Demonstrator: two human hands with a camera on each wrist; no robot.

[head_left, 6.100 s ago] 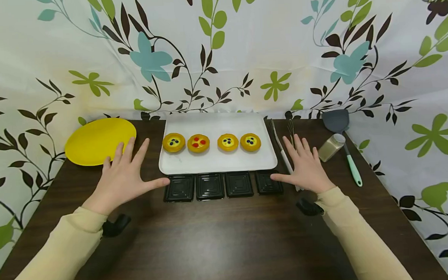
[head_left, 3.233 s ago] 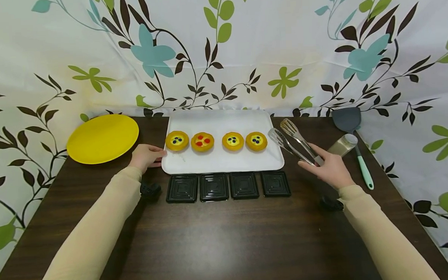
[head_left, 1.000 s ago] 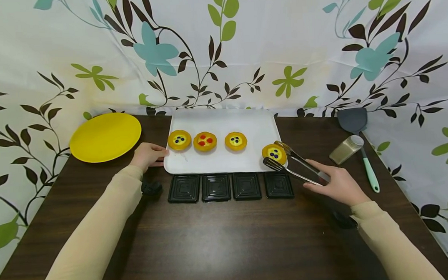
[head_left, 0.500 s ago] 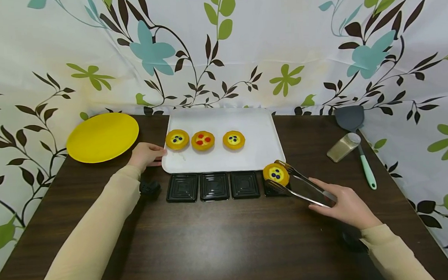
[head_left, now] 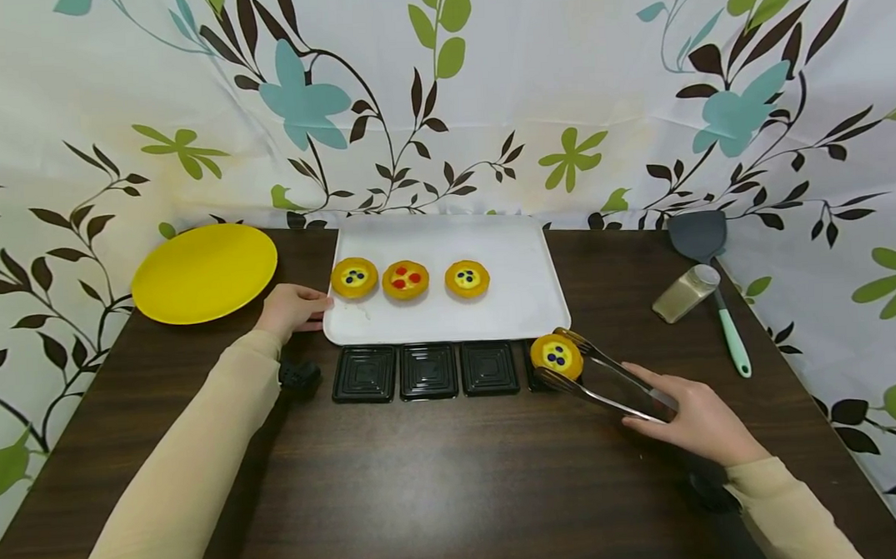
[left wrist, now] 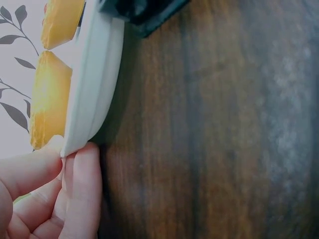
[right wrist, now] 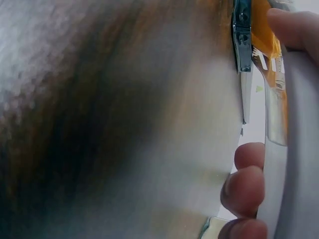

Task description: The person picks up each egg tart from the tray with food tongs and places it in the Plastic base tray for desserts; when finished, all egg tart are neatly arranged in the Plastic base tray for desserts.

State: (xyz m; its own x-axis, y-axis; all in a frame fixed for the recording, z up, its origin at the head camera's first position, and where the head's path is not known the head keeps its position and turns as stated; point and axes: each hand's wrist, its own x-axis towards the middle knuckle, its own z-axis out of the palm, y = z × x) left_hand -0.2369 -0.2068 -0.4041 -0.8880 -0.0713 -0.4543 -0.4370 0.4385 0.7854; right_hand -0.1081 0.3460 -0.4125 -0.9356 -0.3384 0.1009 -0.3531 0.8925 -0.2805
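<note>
My left hand (head_left: 293, 311) pinches the left rim of the white tray (head_left: 450, 319), thumb on top and fingers beneath, as the left wrist view shows. On the tray sit two blueberry-topped tarts and one red-topped tart (head_left: 406, 280). My right hand (head_left: 697, 414) holds metal tongs (head_left: 611, 402), thumb on one arm and fingers round the other. Between the tong tips is another blueberry tart (head_left: 556, 356), at the rightmost black square dish (head_left: 534, 382) and hiding most of it. Whether the tips still press the tart I cannot tell.
Black square dishes (head_left: 428, 371) stand in a row in front of the tray. A yellow plate (head_left: 204, 273) lies at the back left. To the right are a shaker jar (head_left: 685, 294) and a spatula (head_left: 734, 334). A patterned curtain (head_left: 440, 105) borders the table.
Both hands were spread open at first. The left then took the tray's rim and the right took up the tongs. The tongs carried the rightmost tart from the tray forward to the rightmost black dish.
</note>
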